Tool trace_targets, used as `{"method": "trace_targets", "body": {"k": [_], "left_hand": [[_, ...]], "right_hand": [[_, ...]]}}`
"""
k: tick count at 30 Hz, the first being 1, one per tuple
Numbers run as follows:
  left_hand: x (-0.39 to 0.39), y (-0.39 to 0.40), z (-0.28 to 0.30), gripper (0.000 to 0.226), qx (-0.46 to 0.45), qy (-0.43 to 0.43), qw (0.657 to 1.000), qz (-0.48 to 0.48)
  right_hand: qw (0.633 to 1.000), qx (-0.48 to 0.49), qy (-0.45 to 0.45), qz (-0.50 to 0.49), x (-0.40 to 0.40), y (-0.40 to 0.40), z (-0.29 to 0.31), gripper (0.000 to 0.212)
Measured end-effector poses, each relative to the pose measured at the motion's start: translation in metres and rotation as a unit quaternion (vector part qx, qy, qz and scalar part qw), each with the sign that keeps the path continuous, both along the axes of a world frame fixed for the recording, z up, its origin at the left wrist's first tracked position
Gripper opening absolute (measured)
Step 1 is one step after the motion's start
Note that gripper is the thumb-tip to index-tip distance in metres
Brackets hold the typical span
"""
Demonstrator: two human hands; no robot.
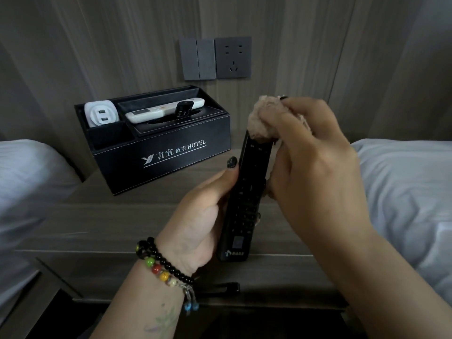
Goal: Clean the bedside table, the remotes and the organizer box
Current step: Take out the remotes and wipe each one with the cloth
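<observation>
She is in the middle of the remotes, by the look of it: the black remote (244,199) is in hand and under the cloth (263,119), so that one is being wiped now. The white remote (165,109) and a second small dark remote (184,109) lie in the organizer box (171,152), both resting over its right-hand tray, and I cannot say whether either has had the cloth on it. Nor can I tell whether the box or the bench (110,216) has been wiped; the bench top shows no wet streaks that I can make out in this dim light. My guess is that most of the job is left. The left hand (203,216) grips the black remote from its left side, low on the body, thumb laid up along the edge, and holds it nearly upright above the front of the bench, buttons toward her. The right hand (310,152) comes in from the right, fingers curled and pinching the bunched cloth, which presses on the remote's top end. A white plug adapter (101,115) sits in the box's left compartment, and the box stands at the back left of the bench, well apart from the hands.
</observation>
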State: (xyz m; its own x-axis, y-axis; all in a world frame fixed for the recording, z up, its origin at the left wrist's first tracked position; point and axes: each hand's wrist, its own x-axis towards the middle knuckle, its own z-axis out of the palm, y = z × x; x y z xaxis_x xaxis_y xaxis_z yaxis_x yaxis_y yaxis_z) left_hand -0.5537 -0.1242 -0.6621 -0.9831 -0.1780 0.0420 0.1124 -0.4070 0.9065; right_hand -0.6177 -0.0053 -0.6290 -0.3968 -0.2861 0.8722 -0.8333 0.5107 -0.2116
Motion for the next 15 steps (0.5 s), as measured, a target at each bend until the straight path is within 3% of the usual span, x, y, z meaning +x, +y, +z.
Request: {"method": "trace_targets", "body": {"k": [8,15], "left_hand": [[-0.001,-0.015,-0.003,0.05,0.095,-0.032,0.994,-0.039],[0.0,-0.011,-0.004,0.031,0.05,-0.042,0.997,-0.03]], "right_hand": [[0.997,0.062,-0.013,0.034,0.032,-0.005,-0.024,0.039],[1.0,0.0,-0.025,0.008,0.013,-0.002,-0.005,0.035]]}}
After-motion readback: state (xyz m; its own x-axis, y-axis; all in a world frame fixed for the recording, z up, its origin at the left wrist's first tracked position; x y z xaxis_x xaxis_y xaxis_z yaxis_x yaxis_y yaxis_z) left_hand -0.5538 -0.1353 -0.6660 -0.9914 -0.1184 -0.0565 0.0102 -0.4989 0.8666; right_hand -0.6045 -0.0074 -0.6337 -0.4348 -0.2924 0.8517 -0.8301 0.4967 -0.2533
